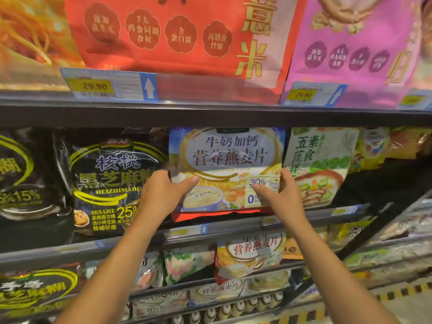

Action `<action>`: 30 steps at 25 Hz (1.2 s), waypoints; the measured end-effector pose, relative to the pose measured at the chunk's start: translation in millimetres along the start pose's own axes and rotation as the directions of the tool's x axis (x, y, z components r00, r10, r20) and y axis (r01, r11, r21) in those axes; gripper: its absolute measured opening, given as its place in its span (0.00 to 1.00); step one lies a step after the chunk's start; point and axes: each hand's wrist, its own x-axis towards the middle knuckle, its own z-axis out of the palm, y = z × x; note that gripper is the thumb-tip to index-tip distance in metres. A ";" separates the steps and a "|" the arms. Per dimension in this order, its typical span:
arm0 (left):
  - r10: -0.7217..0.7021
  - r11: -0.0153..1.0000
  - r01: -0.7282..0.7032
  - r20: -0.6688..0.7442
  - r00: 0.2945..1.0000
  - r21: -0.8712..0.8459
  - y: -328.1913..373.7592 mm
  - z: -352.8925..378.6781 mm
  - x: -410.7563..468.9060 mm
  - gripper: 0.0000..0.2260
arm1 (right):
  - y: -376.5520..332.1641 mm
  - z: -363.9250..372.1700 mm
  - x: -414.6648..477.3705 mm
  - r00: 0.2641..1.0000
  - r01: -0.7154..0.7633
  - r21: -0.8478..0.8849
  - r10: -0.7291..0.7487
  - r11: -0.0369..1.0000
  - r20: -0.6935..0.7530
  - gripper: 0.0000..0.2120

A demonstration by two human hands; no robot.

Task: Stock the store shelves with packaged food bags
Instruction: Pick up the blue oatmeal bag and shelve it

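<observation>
A blue, white and yellow oatmeal bag (228,160) stands upright on the middle shelf (233,226), between a black sesame bag (109,181) and a pale green vegetable bag (320,160). My left hand (163,195) grips its lower left edge, thumb across the front. My right hand (282,195) holds its lower right edge, thumb on the front. A red bag edge (210,216) shows under the oatmeal bag.
Above, a shelf carries a large red bag (187,38) and a pink bag (355,50), with price tags (107,84) on the rail. Lower shelves hold more oatmeal bags (252,256) and black bags (35,288). Floor with yellow-black stripes (397,295) lies at the lower right.
</observation>
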 end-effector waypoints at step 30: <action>0.116 0.993 -0.117 -0.141 0.983 0.001 -1.9 35.5 -73.9 0.43 | 18.5 -30.5 -51.1 0.996 0.080 -0.177 -0.083 0.981 -0.012 0.37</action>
